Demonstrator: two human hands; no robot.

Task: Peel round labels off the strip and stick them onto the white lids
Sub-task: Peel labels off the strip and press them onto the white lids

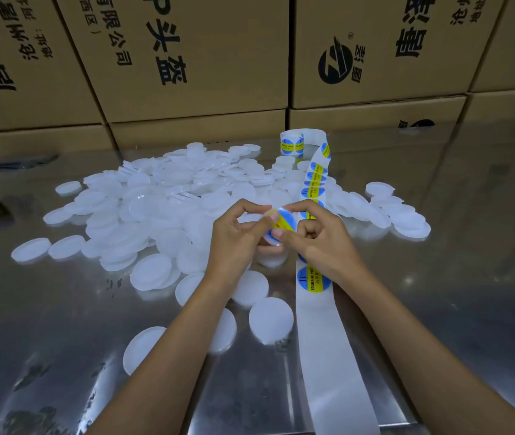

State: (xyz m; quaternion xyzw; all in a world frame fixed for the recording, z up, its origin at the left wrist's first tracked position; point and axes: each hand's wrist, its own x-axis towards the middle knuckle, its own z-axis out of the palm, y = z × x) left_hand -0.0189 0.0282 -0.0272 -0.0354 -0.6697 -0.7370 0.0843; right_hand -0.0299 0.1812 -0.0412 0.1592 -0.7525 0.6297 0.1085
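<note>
Both hands meet above the table's middle on one white lid (273,240) that carries a blue and yellow round label (282,219). My left hand (237,238) grips the lid from the left, thumb on the label. My right hand (322,233) pinches the lid's right edge, thumb and forefinger on the label. The white backing strip (325,346) runs under my right wrist, from the near table edge up to a roll (301,141) at the back, with blue and yellow labels (312,279) on it.
A big heap of bare white lids (168,199) covers the shiny metal table (453,246) from left to centre, with more lids at right (406,219) and near me (270,318). Stacked cardboard boxes (187,58) wall off the back.
</note>
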